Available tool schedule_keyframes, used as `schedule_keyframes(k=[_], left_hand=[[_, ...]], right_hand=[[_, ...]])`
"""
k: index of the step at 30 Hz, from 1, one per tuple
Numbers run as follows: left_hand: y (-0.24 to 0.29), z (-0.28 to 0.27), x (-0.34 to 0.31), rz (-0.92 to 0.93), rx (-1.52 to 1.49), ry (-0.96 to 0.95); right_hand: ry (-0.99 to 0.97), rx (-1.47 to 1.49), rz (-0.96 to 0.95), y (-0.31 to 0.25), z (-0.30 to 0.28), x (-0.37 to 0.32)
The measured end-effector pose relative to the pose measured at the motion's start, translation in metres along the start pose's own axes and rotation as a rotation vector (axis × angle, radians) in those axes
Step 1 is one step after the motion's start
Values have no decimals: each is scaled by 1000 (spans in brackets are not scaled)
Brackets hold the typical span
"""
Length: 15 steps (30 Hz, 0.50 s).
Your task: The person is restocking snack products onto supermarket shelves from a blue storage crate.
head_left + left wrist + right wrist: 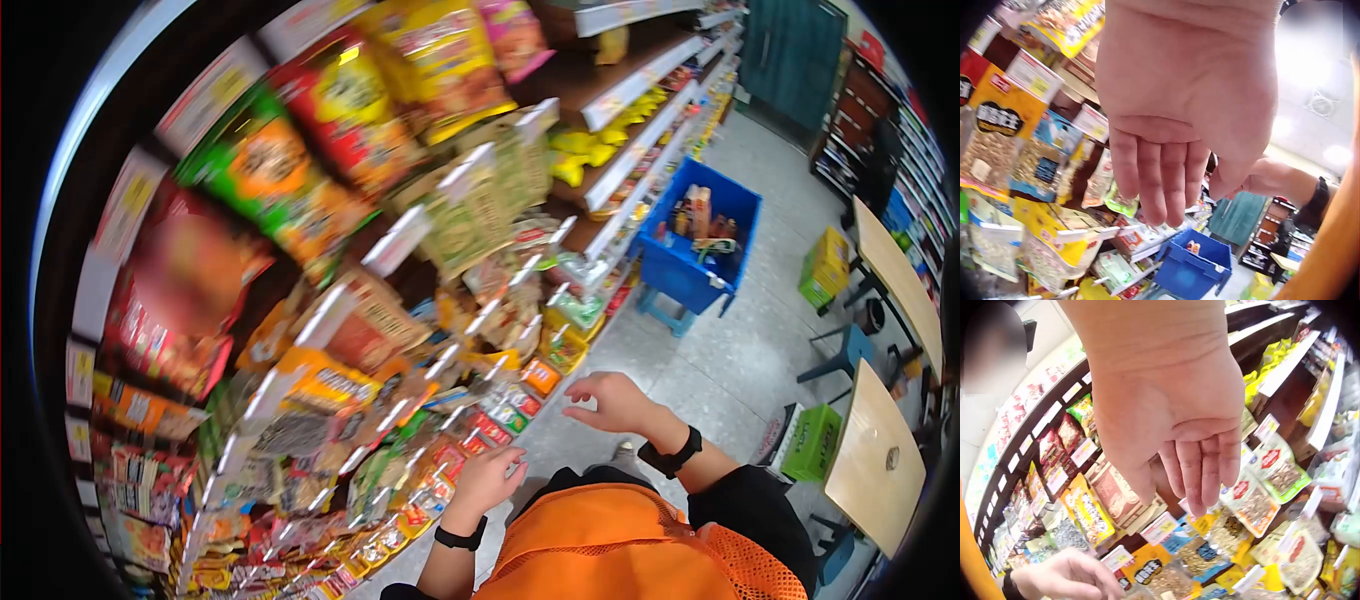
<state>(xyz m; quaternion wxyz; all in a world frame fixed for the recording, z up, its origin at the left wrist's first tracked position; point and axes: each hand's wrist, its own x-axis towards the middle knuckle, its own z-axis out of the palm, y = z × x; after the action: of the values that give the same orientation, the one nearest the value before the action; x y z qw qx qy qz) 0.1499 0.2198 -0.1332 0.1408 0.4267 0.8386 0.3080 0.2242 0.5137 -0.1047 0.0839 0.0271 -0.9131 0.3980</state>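
Closest thing to the hands is a whole wall of snack bags (330, 380), hanging in rows on the left hand's outer side and running on ahead of both hands. Neither the left hand (487, 480) nor the right hand (612, 405) is gripping anything: both are empty, fingers loosely bent, thumbs off to the side. From the right wrist, the left fingers overlap the display, but I can't tell if they actually touch a bag.

Around there you've got an orange nut bag (994, 156) with a black label, and a blue bag (1044, 159) right beside it. I'd guess they're light, floppy and a bit slick, with loose bits shifting around inside. My pick would be to pinch the flat top edge near where it hangs, or get a palm under the belly. Don't squeeze hard, some contents could crush. White price tags (1160, 529) stick out in front of the bags, so fingers could snag on those.

Further out, ahead of the right hand and well apart from it, a blue crate (690, 275) with some packs inside sits on a blue stool (665, 312). Beyond the left hand, shelves (645, 82) continue alongside the crate.
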Motion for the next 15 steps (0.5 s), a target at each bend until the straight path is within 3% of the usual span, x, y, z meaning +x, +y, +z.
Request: schedule_keyframes(k=[2,4,6,10,15], left_hand=[[43,34,41,85,61,-66],[78,73,79,89,27,-159],[108,99,126,207,-10,-124],[175,138,182,317,3,-258],[222,187,239,376,-27,-399]], right_hand=[[46,-47,25,40,-25,-42],[49,-286,8,76,-56,-88],[64,-331,79,115,-81,-117],[51,-435,231,141,-140,-182],[85,-484,368,180,-193,-218]])
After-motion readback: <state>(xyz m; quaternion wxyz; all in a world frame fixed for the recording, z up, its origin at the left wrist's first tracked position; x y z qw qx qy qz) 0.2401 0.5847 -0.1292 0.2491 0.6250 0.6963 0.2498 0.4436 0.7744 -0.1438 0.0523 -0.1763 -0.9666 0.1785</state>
